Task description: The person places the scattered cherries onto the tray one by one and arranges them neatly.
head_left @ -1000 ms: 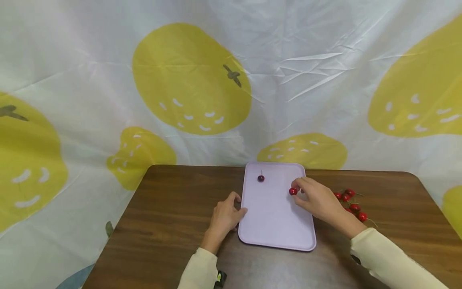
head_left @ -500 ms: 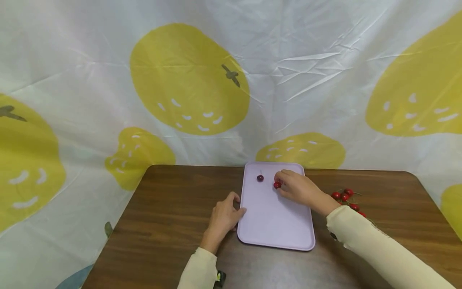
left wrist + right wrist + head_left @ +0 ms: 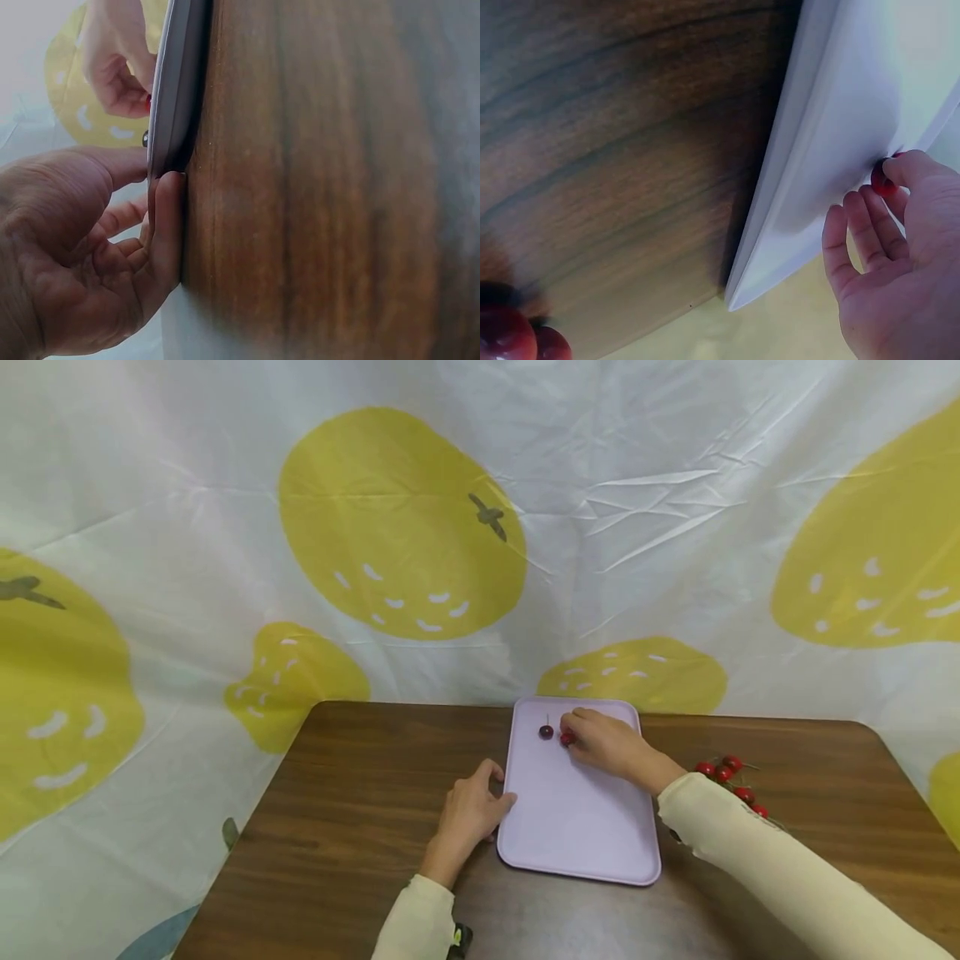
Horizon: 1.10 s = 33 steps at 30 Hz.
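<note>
In the head view my right hand [image 3: 606,742] is over the far part of the lilac tray [image 3: 577,827]. Its thumb and index finger pinch a red cherry [image 3: 567,739], low at the tray's surface; the right wrist view shows this cherry [image 3: 883,180] against the tray, the other fingers loosely bent. Just left of it a dark cherry [image 3: 546,732] lies on the tray, stem pointing away. My left hand [image 3: 468,806] grips the tray's left edge. The left wrist view has its thumb over the rim [image 3: 169,97] and a finger against the outer side.
Several red cherries [image 3: 724,773] with stems lie on the brown wooden table [image 3: 375,793] right of the tray, partly behind my right sleeve. A white curtain [image 3: 465,677] with yellow fruit prints hangs behind the table's far edge.
My right hand has carried the red cherry leftward across the tray and down beside the dark cherry. The left hand has stayed at the tray's edge.
</note>
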Available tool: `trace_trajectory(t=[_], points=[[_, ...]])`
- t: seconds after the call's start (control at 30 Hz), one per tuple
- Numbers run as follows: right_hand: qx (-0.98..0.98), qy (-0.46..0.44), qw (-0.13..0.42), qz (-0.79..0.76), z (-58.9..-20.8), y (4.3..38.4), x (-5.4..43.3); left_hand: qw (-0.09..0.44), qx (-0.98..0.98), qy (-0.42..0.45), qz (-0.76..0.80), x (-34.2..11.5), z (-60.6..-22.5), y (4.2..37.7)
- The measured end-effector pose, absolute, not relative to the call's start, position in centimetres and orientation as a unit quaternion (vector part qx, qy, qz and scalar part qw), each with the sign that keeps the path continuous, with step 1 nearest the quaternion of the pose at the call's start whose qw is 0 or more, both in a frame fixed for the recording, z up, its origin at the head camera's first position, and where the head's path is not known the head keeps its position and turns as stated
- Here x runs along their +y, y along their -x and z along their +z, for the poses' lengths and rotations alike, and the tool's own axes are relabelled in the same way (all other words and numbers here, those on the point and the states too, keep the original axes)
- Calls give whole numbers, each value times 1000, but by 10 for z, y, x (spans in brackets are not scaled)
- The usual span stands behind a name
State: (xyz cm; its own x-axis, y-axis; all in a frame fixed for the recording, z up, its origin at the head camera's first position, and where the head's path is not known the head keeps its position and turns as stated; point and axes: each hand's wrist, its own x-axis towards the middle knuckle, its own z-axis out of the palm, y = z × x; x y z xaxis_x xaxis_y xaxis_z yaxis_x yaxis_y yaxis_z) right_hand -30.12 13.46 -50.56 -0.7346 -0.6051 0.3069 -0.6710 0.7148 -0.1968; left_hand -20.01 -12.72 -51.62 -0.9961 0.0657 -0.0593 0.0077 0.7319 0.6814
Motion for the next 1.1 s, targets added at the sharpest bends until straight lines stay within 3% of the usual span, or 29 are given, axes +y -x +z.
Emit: trace_trajectory(t=[0.23, 0.77, 1.1], points=[[-914, -352, 127, 156, -503, 306, 135, 38, 927, -24, 371, -126, -515, 201], [-929, -324, 89, 156, -502, 309, 138, 40, 926, -26, 376, -126, -517, 201], [-927, -328, 101, 152, -502, 303, 139, 37, 931, -23, 362, -129, -519, 201]])
